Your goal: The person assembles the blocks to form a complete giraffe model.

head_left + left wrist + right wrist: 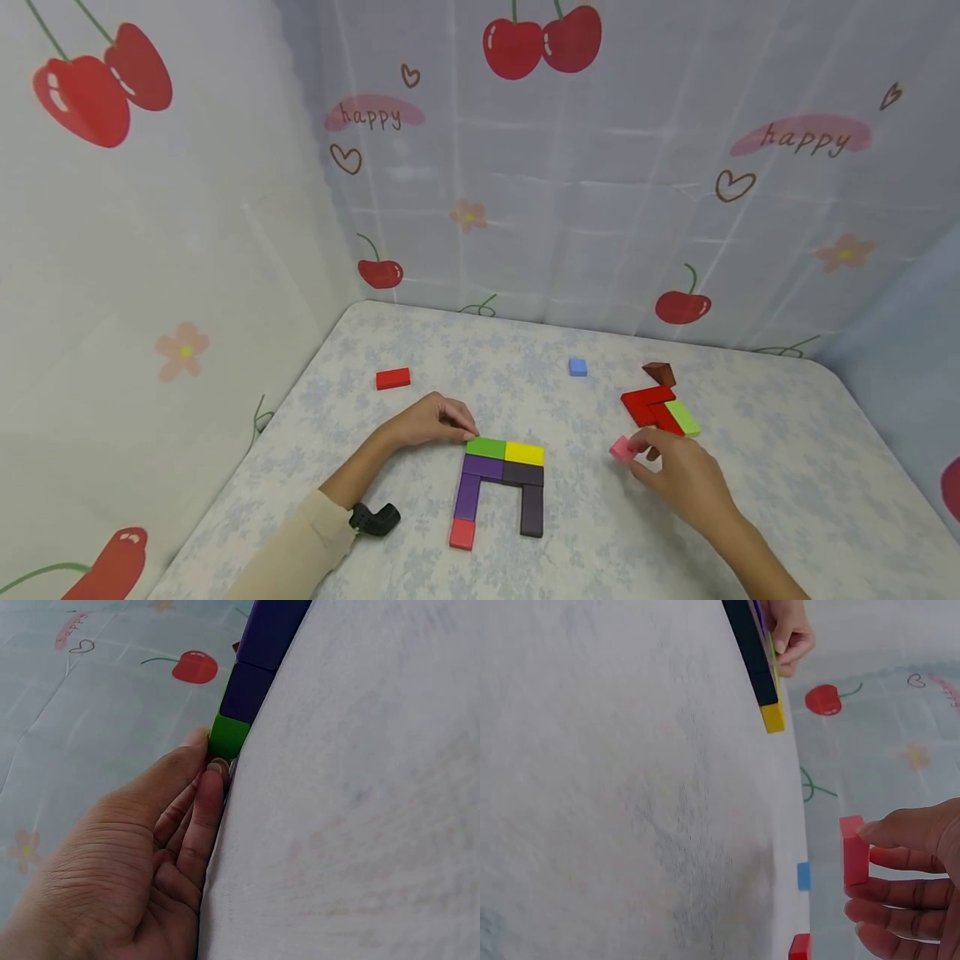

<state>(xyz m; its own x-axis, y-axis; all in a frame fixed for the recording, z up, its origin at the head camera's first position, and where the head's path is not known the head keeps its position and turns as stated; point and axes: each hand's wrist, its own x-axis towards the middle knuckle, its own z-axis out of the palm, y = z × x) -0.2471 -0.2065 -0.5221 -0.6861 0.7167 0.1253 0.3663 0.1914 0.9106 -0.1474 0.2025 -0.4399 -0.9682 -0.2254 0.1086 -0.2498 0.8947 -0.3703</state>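
In the head view my left hand (432,419) is at the back left corner of a flat arch-shaped layout of blocks. Its thumb and fingertips touch the end of the green block (229,736), which lies beside a yellow block (524,452). Below these are a purple block (483,467) and a black block (522,474), with a purple leg (467,497) and a black leg (532,511). A red-pink square block (462,534) ends the purple leg. My right hand (686,479) pinches a small pink block (855,851) between thumb and fingers, right of the layout.
Right of the layout lie red blocks (640,407), a light green block (682,418) and a brown wedge (661,372). A blue block (577,367) is farther back, and a red block (393,379) lies back left. Printed curtains border the table (570,567).
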